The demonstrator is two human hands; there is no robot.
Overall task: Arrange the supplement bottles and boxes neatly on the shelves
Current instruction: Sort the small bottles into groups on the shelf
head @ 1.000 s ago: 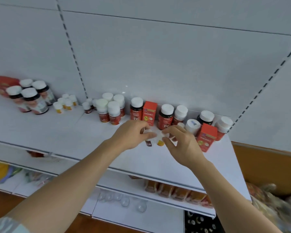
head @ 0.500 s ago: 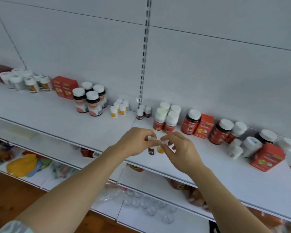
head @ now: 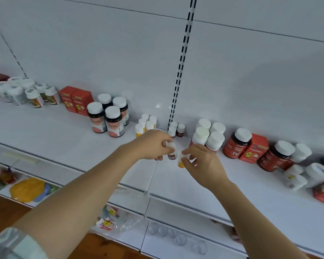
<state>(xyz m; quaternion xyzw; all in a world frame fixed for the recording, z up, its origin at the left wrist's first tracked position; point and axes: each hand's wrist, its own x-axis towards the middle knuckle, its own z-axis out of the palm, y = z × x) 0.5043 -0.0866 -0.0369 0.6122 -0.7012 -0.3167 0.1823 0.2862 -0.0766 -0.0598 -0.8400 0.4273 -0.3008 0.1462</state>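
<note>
where hands [head: 178,152] meet, two bottles [head: 172,155]

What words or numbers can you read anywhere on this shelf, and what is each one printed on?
"Fe": on the red bottle beside the red box.
"Fe": partly seen on the dark red bottle further right.
Too small or blurred to read: the red boxes, the dark bottles, the small bottles held by the left hand and right hand.

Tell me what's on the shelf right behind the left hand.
Behind the left hand stand small yellow-label bottles and small dark bottles against the back panel. The hand covers part of both groups, so more may be hidden.
</note>
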